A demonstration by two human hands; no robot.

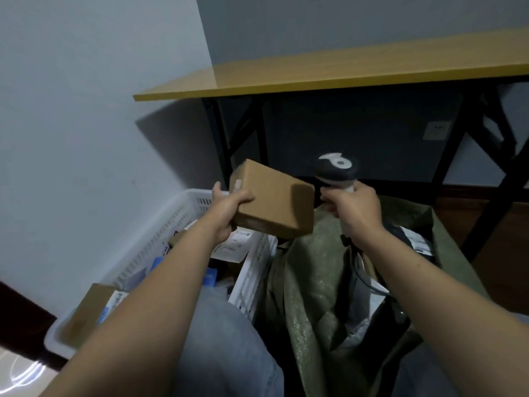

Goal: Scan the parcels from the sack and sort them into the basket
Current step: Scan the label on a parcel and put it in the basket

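Two hands busy: my left hand (229,209) grips the cardboard parcel (272,200) above the basket (252,279); right hand (355,209) clasps the scanner (337,167) just beside, label probably hidden underneath.

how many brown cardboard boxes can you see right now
3: one cardboard box held in the left hand above the white basket; one at the basket's near corner; one partly behind the left forearm. More may be hidden.

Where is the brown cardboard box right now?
Centre of the head view, the cardboard box is held up in the left hand, above the white basket, beside the scanner.
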